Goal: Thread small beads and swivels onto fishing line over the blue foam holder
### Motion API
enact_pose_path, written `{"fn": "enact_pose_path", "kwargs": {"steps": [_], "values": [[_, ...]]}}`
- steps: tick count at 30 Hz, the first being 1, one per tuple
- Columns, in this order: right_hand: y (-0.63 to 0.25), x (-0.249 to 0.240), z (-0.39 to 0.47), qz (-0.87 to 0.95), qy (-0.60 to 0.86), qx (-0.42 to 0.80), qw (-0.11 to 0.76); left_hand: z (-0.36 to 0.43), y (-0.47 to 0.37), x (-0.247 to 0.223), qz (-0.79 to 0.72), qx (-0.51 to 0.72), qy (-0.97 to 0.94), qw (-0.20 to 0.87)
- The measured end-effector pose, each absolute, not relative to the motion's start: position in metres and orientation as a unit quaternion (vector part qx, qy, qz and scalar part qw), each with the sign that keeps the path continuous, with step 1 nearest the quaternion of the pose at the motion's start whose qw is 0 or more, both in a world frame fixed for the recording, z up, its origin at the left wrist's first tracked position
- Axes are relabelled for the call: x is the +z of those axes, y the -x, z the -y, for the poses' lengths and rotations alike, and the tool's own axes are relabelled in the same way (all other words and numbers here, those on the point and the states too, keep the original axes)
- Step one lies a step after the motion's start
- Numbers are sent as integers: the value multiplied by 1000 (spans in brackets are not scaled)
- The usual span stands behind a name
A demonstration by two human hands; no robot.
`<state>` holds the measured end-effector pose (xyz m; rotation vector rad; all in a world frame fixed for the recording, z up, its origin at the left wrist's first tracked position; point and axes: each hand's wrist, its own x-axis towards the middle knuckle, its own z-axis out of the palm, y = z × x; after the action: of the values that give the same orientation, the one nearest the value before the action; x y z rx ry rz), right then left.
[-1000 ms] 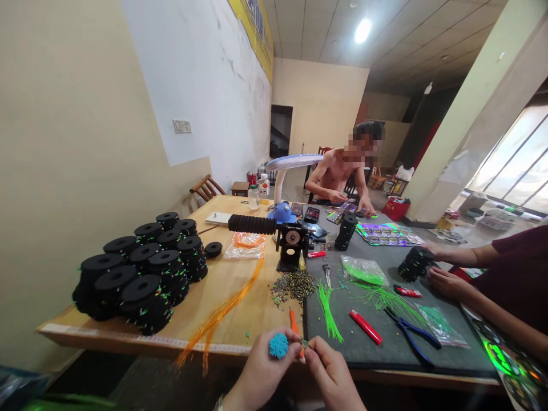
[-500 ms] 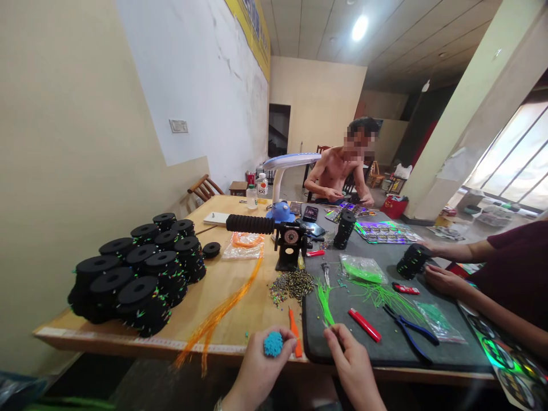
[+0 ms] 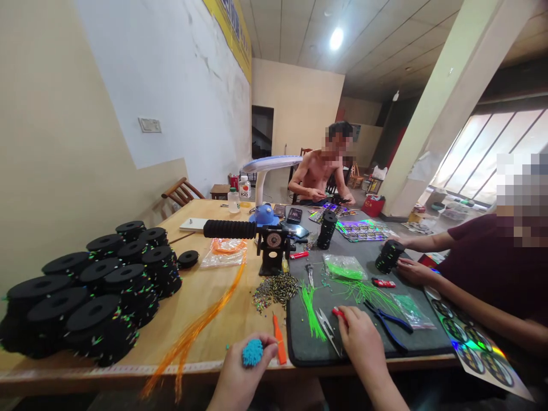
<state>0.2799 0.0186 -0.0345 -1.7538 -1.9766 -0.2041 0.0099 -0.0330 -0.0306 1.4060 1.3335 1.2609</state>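
Observation:
My left hand is closed around a bundle of thin strands with turquoise tips at the table's front edge. The tips face up toward me. My right hand reaches over the dark mat, its fingers closed on a red lighter, mostly hidden beneath them. Silver thread snips lie just left of that hand. Bright green strands spread on the mat beyond the snips. An orange-handled tool rests beside my left hand. Blue-handled pliers lie to the right of my right hand.
Stacked black foam spools crowd the left side. Orange strands hang over the front edge. A black winding device and a lamp stand mid-table. Beads lie loose. At right, a co-worker's hands hold a spool.
My right hand has moved right and forward, from the ends of the green strands to the red lighter. The snips now show on the mat. The view has turned right.

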Motion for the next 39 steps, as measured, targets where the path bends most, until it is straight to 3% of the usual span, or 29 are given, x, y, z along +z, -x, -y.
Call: {"fn": "enact_pose_path", "kwargs": {"steps": [4,9,13,15,17,25,39], "values": [[-296,-25,-31,731,642,-25,230,34,-10,-27,-522,507,-554,404],[-279,-18,-24,713,627,47,309,33,-8,-21,-528,502,-564,389],[-224,-23,-2,577,553,412,439,31,-6,-13,-537,497,-585,350],[-194,-28,4,494,547,540,407,30,-7,-8,-531,498,-602,328],[-171,-32,5,448,545,593,389,30,-8,-3,-522,496,-620,312],[-146,-30,1,471,529,559,431,29,-8,-2,-508,465,-664,289],[-146,-28,2,524,510,553,399,28,-5,-4,-506,430,-695,276]]}}
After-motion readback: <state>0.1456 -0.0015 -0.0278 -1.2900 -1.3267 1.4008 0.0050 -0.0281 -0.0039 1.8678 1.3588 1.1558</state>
